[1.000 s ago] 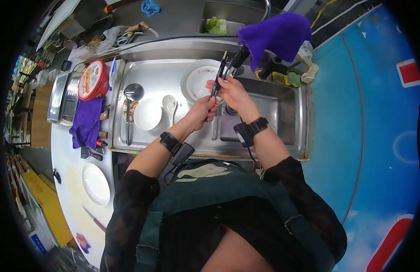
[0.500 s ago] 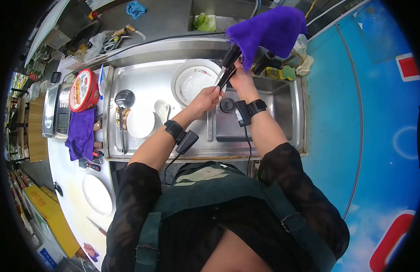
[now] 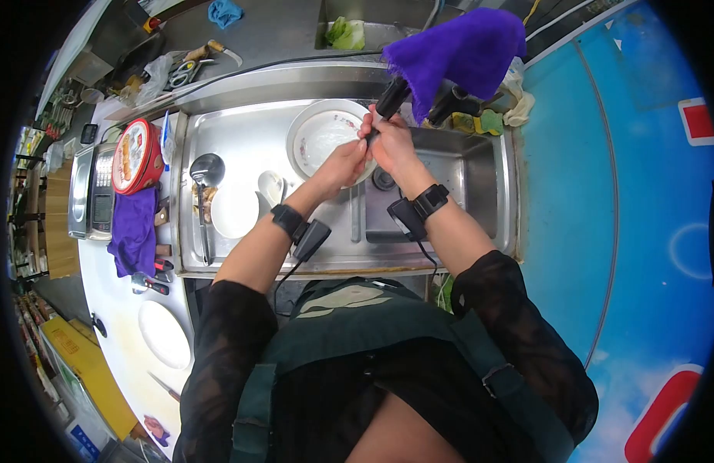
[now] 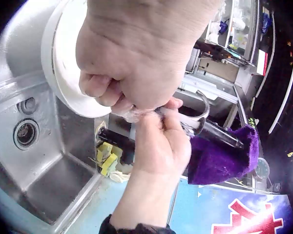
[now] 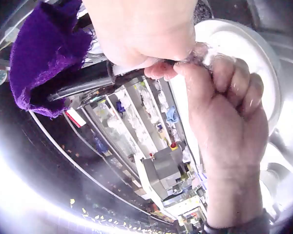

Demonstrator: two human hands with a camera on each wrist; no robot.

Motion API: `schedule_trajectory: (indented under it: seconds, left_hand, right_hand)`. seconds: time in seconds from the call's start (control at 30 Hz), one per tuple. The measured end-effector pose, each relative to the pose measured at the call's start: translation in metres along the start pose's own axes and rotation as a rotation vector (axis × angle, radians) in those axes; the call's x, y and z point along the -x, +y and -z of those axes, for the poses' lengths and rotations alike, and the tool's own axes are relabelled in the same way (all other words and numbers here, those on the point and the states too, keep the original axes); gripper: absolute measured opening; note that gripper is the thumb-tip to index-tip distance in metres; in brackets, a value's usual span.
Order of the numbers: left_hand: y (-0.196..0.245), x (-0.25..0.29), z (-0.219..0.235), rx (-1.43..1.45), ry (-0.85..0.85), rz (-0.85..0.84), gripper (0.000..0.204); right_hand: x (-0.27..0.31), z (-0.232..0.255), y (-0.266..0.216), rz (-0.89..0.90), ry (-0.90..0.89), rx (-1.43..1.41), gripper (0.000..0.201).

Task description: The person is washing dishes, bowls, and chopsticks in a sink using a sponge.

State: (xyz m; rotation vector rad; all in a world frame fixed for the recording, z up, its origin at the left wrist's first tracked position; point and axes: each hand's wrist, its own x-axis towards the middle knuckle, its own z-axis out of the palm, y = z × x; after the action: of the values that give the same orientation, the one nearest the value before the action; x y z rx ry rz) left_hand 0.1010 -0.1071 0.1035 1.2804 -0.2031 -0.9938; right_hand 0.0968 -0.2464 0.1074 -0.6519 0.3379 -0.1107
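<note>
My left hand (image 3: 344, 165) and right hand (image 3: 393, 148) meet over the near right rim of a white bowl with a floral pattern (image 3: 317, 140). Between them they hold dark chopsticks (image 3: 371, 136), mostly hidden by my fingers. Curled fingers of the left hand (image 4: 136, 53) grip one end. My right hand (image 4: 161, 146) pinches close beside it, just under the black tap (image 3: 392, 97). Wet shine and water show around the left fingers in the right wrist view. A purple cloth (image 3: 457, 54) hangs over the tap.
A steel sink basin (image 3: 442, 212) lies right of the hands. On the drainboard at left sit a ladle (image 3: 208, 167), a white bowl (image 3: 235, 214) and a white spoon (image 3: 271, 185). Yellow-green sponges (image 3: 486, 123) rest at the basin's back edge. A knife (image 3: 164, 385) lies on the left counter.
The right hand reached up toward the tap, then came back down beside the left. The long dark chopsticks seen sticking out earlier are now mostly covered by both hands.
</note>
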Motion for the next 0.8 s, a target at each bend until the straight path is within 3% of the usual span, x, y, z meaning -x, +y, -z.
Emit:
schedule_trajectory:
  seconds: [0.07,0.17,0.23,0.3,0.33,0.37,0.43,0.47,0.57,0.63,0.7,0.73,0.77,0.8]
  left_hand:
    - [0.003,0.024,-0.011,-0.111,0.134,0.144,0.031]
    - [0.016,0.063,-0.024,-0.107,0.153,0.268,0.032]
    - [0.024,0.079,-0.026,-0.094,0.171,0.282,0.033]
    - [0.028,0.091,-0.026,-0.173,0.229,0.322,0.033]
    - [0.025,0.093,-0.022,-0.213,0.252,0.316,0.033]
    - [0.016,0.092,-0.017,-0.216,0.254,0.32,0.033]
    - [0.009,0.089,-0.012,-0.462,0.34,0.138,0.035]
    - [0.003,0.091,-0.013,-0.416,0.34,0.15,0.035]
    - [-0.007,0.112,-0.02,-0.492,0.288,0.117,0.035]
    - [0.004,0.123,-0.022,-0.476,0.277,0.141,0.035]
    - [0.011,0.126,-0.018,-0.284,0.286,0.287,0.036]
    - [-0.002,0.116,-0.01,-0.503,0.343,0.131,0.037]
    - [-0.016,0.113,-0.003,-0.504,0.344,0.132,0.037]
    - [-0.021,0.112,-0.001,-0.589,0.332,0.014,0.037]
  right_hand:
    - [0.0,-0.005,0.001,-0.045,0.031,-0.041,0.012]
    - [-0.015,0.005,0.007,-0.062,0.093,-0.058,0.003]
    - [-0.017,0.004,0.012,-0.034,0.124,-0.044,0.007]
    - [-0.01,-0.002,0.021,-0.088,0.061,-0.215,0.017]
    - [-0.003,-0.013,0.028,-0.102,0.167,-0.246,0.022]
    - [0.009,-0.022,0.034,-0.105,0.168,-0.251,0.022]
    - [0.026,-0.037,0.041,-0.248,0.2,-0.118,0.023]
    - [0.025,-0.038,0.034,-0.284,0.187,-0.131,0.023]
    - [-0.009,-0.001,0.016,-0.163,0.126,-0.229,0.023]
    - [-0.009,0.003,0.019,-0.098,0.094,-0.234,0.02]
    - [0.0,-0.006,0.036,-0.163,0.173,-0.192,0.019]
    - [0.012,-0.022,0.04,-0.252,0.189,-0.161,0.019]
    - [0.023,-0.035,0.037,-0.344,0.2,-0.233,0.021]
    - [0.013,-0.027,0.035,-0.27,0.142,-0.203,0.024]
